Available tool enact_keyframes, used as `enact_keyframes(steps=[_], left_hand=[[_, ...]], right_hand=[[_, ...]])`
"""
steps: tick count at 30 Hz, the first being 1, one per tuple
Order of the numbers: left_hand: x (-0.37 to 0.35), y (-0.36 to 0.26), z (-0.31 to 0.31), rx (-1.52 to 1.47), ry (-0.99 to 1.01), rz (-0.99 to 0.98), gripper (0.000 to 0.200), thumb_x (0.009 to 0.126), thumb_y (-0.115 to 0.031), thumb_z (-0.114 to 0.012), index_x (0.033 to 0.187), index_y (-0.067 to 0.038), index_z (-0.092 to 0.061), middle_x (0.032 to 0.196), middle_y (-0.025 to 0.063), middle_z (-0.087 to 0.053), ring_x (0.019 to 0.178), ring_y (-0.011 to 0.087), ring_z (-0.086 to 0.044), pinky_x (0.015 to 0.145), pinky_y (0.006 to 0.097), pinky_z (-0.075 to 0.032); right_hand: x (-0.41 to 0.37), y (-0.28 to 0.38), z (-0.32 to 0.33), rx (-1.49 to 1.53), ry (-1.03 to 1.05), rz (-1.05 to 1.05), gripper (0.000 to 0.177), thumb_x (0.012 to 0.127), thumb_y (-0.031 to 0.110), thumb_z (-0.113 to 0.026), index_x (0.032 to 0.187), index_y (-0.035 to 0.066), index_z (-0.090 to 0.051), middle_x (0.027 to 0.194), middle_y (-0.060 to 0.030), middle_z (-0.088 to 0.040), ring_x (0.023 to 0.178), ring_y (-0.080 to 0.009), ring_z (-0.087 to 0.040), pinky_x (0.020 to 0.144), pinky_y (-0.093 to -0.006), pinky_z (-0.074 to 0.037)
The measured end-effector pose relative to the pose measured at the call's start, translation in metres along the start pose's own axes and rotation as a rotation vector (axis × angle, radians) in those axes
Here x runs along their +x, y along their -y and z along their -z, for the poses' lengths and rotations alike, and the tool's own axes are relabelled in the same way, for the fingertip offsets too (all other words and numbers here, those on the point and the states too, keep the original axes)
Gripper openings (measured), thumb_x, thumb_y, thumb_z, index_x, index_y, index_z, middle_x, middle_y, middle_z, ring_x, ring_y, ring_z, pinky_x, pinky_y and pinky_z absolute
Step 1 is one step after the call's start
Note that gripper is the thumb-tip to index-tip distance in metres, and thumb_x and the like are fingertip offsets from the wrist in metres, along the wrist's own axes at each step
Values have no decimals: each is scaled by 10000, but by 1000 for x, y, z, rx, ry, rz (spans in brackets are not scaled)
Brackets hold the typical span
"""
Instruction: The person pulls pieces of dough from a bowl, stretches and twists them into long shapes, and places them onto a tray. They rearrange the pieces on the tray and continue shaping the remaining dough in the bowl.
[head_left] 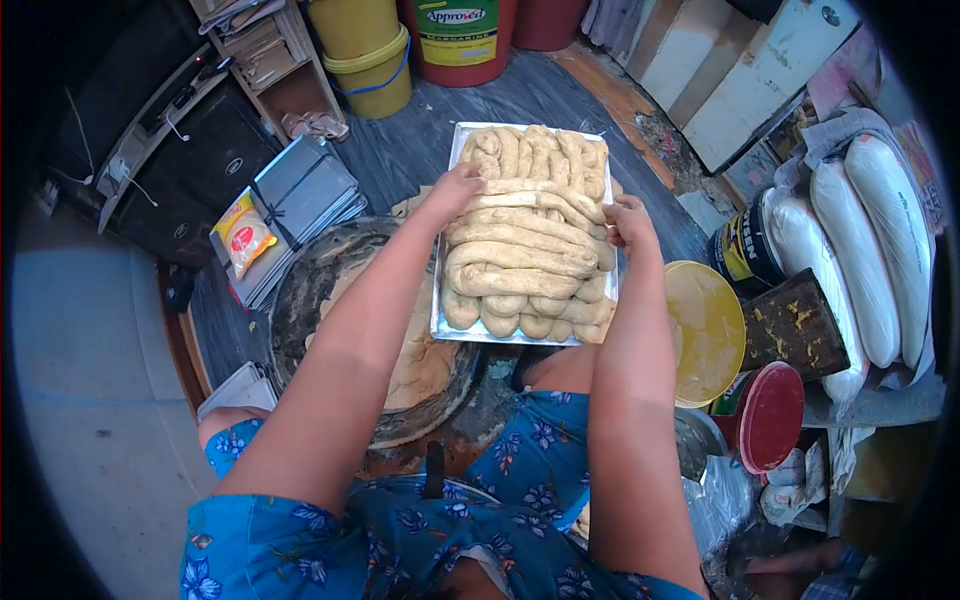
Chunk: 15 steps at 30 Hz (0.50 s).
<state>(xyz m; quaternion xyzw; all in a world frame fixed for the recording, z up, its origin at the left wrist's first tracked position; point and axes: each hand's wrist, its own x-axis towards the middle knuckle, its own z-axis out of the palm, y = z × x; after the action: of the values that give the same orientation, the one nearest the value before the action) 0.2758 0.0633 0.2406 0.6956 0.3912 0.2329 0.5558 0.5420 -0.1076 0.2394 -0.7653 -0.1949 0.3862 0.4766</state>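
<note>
A long rope of dough stretches across the upper middle of a heaped metal tray. My left hand has its fingers closed on the rope's left end. At the right end, my right hand pinches the same rope by the tray's right edge. Below it, more thick dough ropes lie folded side by side on the pile. Other dough strands run lengthwise at the far end, and rounded dough ends show along the near edge.
Left of the tray stands a wide, dark basin with dough or flour inside. Stacked trays carry a yellow packet. A yellow tub, a red lid and white plastic-wrapped bundles are at the right. Buckets stand behind.
</note>
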Motion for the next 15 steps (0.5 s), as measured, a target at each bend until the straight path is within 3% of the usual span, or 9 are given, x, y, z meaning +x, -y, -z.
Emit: enact_keyframes(steps=[2, 5, 8, 11, 15], left_hand=[[11, 10, -2, 216, 36, -60, 371, 853, -230, -612, 1135, 8, -576, 1039, 118, -614, 956, 188, -569, 849, 297, -437], [13, 0, 2, 213, 144, 59, 343, 854, -241, -616, 1098, -1, -596, 1005, 120, -622, 926, 188, -580, 835, 301, -449], [18, 10, 10, -60, 87, 65, 340, 855, -264, -622, 1075, -6, -597, 987, 97, -620, 905, 173, -574, 817, 302, -451], [2, 7, 3, -211, -76, 119, 333, 844, -260, -637, 1053, -5, -597, 953, 85, -619, 866, 165, -573, 784, 319, -465], [-11, 7, 7, -280, 48, 197, 359, 868, -284, -609, 1101, -13, -578, 1004, 88, -614, 922, 173, -567, 836, 313, -442]], right_hand=[[16, -5, 12, -47, 200, -87, 333, 756, 253, -695, 990, 61, -557, 727, -9, -557, 625, -128, -536, 531, -278, -463], [0, 1, -9, -402, -161, 105, 423, 739, 272, -715, 1068, 43, -580, 875, -66, -591, 800, -191, -578, 662, -297, -498], [-13, 10, -9, -191, 133, 81, 467, 743, 343, -680, 1117, 74, -603, 1135, -144, -549, 1066, -264, -544, 855, -402, -455], [-12, 11, -23, -541, -221, 245, 507, 679, 355, -710, 1138, 153, -630, 1319, -109, -436, 1255, -279, -382, 999, -486, -305], [-38, 29, -45, -658, -27, 355, 528, 628, 356, -730, 1121, 189, -642, 1308, -73, -456, 1272, -289, -354, 1027, -523, -237]])
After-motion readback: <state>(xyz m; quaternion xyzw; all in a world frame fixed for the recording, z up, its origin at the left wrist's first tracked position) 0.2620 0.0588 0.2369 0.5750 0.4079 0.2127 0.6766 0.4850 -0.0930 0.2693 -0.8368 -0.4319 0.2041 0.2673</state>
